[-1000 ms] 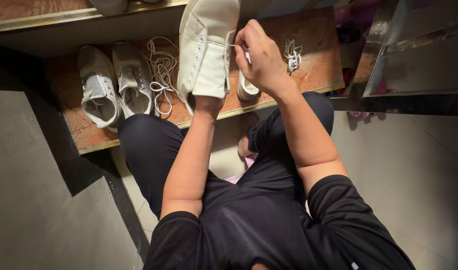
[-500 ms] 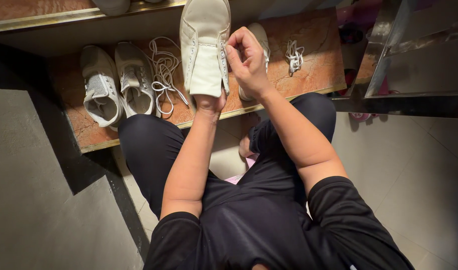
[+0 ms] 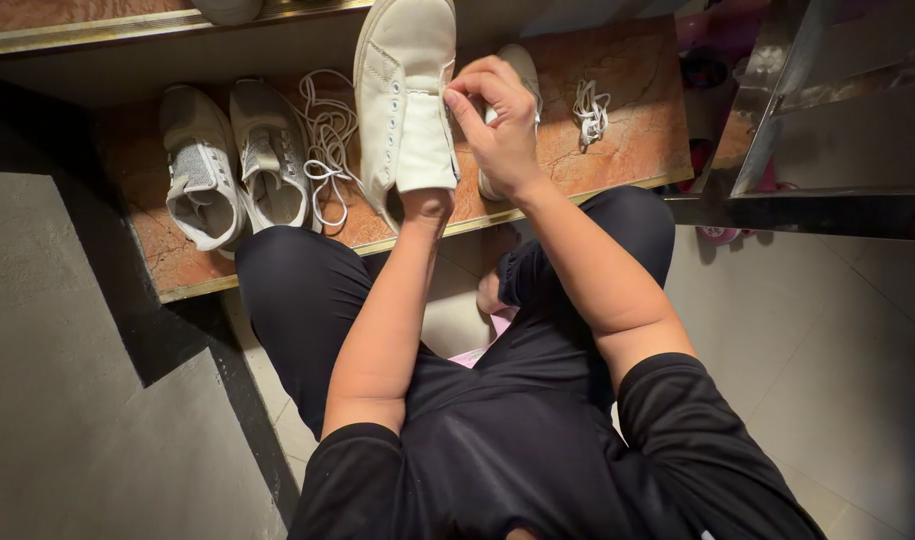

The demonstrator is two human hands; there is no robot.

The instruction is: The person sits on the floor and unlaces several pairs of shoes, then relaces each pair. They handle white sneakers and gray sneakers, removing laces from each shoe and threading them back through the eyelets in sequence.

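White canvas shoe (image 3: 407, 95) sleeves the left hand (image 3: 427, 205) — steadied inside — while right hand (image 3: 497, 120) fingers pinch shut at its eyelets.

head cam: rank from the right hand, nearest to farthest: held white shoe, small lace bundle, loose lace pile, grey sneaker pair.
From the right hand:
1. Held white shoe, touching its fingertips, just left.
2. Small lace bundle, to its right on the step.
3. Loose lace pile, left, beyond the held shoe.
4. Grey sneaker pair, farthest left on the step.
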